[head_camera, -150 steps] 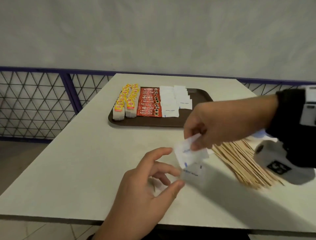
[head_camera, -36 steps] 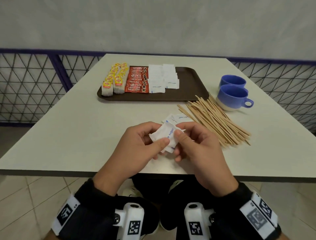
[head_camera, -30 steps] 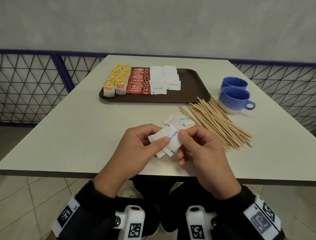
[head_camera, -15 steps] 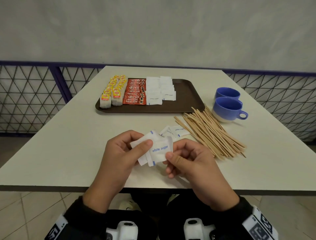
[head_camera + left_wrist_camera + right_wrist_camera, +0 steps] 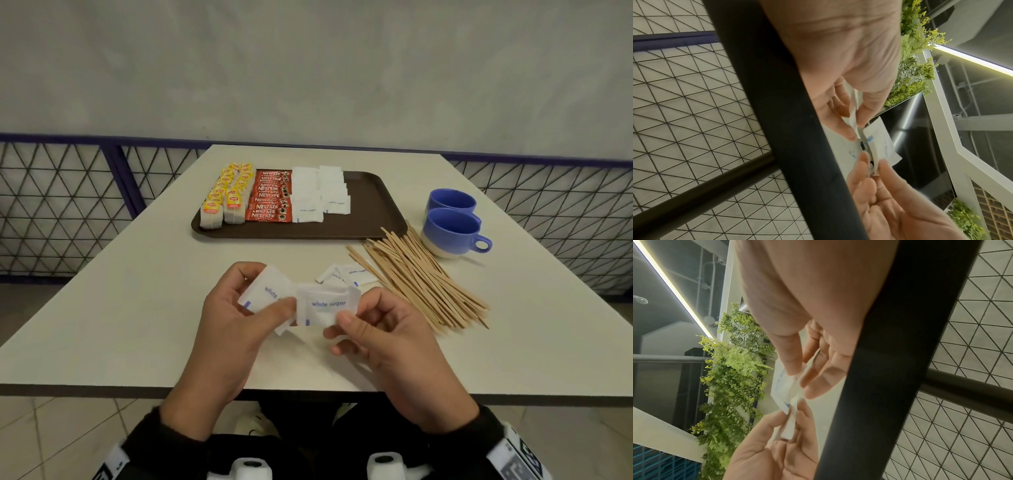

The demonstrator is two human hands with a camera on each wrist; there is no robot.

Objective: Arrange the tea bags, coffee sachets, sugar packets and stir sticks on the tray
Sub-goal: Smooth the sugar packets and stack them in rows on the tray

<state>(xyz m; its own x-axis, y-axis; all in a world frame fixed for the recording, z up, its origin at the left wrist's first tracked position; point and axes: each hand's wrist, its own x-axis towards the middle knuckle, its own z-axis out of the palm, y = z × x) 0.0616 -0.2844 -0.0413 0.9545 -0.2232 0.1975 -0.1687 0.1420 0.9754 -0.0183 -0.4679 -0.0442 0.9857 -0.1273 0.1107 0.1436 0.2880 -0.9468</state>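
Both hands work above the tabletop's near edge: the left hand (image 5: 236, 311) pinches a fanned stack of sugar packets (image 5: 265, 294), while the right hand (image 5: 373, 329) pinches one packet (image 5: 325, 305) label-up, likely squaring them for the tray (image 5: 373, 202) at the far edge. Two loose packets (image 5: 346, 274) wait beside the stir sticks (image 5: 418, 277); two cups (image 5: 448, 229) stand by.

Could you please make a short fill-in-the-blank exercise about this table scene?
1. Each hand pinches a packet printed "white ____".
2. The stir sticks lie on the table, not on the ____.
3. The number of blue cups beside the tray is ____.
4. The red sachets lie between the sugar packets and the ____ bags.

Missing: sugar; tray; two; tea
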